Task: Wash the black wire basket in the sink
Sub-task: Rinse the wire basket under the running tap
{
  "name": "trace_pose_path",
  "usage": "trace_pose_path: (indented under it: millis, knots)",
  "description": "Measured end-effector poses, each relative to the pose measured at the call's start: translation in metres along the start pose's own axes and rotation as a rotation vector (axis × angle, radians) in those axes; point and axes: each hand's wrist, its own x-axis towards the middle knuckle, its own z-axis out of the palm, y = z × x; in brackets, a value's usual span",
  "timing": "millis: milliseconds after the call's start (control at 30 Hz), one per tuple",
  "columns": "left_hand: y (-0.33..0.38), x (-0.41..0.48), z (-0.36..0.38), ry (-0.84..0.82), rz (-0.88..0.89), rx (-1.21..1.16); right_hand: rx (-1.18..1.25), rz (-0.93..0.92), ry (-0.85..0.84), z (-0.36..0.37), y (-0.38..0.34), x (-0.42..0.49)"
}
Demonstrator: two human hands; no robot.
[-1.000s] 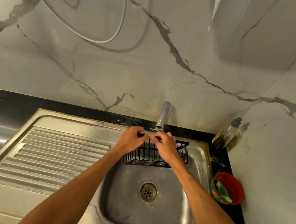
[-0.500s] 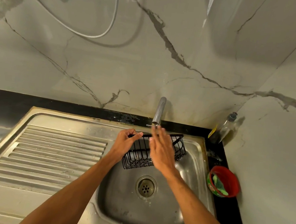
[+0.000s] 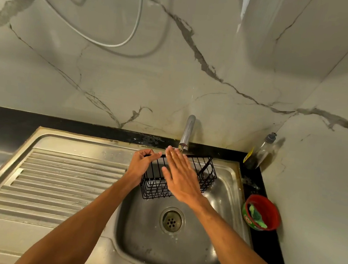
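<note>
The black wire basket [image 3: 206, 174] hangs tilted over the back of the steel sink [image 3: 223, 202], just below the chrome tap [image 3: 187, 133]. My left hand [image 3: 142, 167] grips the basket's left top rim. My right hand [image 3: 180, 178] is flat with fingers spread, laid over the basket's middle, its wet fingertips under the tap's spout. The hand hides the basket's centre. The drain [image 3: 171, 220] lies below the basket.
A ribbed draining board [image 3: 57, 184] takes up the left of the sink unit. A soap bottle [image 3: 260, 150] stands in the back right corner. A red tub [image 3: 264, 213] with green contents sits on the black counter at the right. Marble walls close the back and right.
My right hand let go of the basket rim, opened flat and slid over the basket toward the tap. The basket tilted, held only by my left hand.
</note>
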Motion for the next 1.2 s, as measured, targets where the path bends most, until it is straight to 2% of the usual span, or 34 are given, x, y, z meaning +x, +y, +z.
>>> trace_pose_path:
  millis: [33, 133, 167, 267, 300, 333, 433, 533, 567, 633, 733, 833, 1067, 1200]
  knots:
    - [0.002, 0.000, -0.001, -0.002, -0.003, 0.000, 0.011, 0.028, 0.011, -0.002, 0.005, 0.004]
    - [0.006, 0.000, -0.002, 0.021, -0.029, 0.018, 0.077, 0.299, 0.003, -0.015, 0.030, 0.011]
    - [0.007, 0.001, -0.003, 0.026, -0.033, 0.010, 0.065, 0.273, 0.000, -0.016, 0.026, 0.009]
    - [0.010, 0.002, -0.008, 0.014, -0.030, -0.047, -0.006, -0.032, -0.014, -0.007, 0.000, 0.000]
    - [0.009, 0.000, -0.009, 0.003, -0.030, -0.047, -0.019, -0.060, -0.008, -0.007, 0.002, -0.001]
    - [0.010, -0.002, -0.010, -0.009, -0.032, -0.038, -0.016, -0.009, 0.012, -0.009, 0.012, -0.002]
    - [0.005, -0.007, -0.013, -0.027, -0.049, -0.021, 0.042, 0.338, 0.040, -0.016, 0.048, -0.009]
    - [0.003, -0.010, -0.018, -0.020, -0.072, -0.053, 0.100, 0.385, 0.069, -0.015, 0.056, -0.017]
    - [0.002, -0.010, -0.021, -0.021, -0.078, -0.067, 0.185, 0.387, 0.124, -0.015, 0.057, -0.017]
    - [0.000, -0.012, -0.025, -0.010, -0.098, -0.092, 0.561, 0.555, 0.203, -0.024, 0.056, -0.017]
    - [0.000, -0.015, -0.029, 0.000, -0.126, -0.130, 1.138, 0.804, 0.143, -0.040, 0.051, -0.022]
    - [0.001, -0.016, -0.034, 0.028, -0.155, -0.154, 1.328, 0.816, 0.139, -0.046, 0.046, -0.026]
    - [0.004, -0.030, -0.035, 0.105, -0.339, -0.369, 1.250, 0.691, 0.233, -0.038, 0.043, -0.024]
    - [-0.012, -0.037, -0.039, 0.119, -0.446, -0.381, 1.017, 0.625, 0.299, -0.035, 0.041, -0.013]
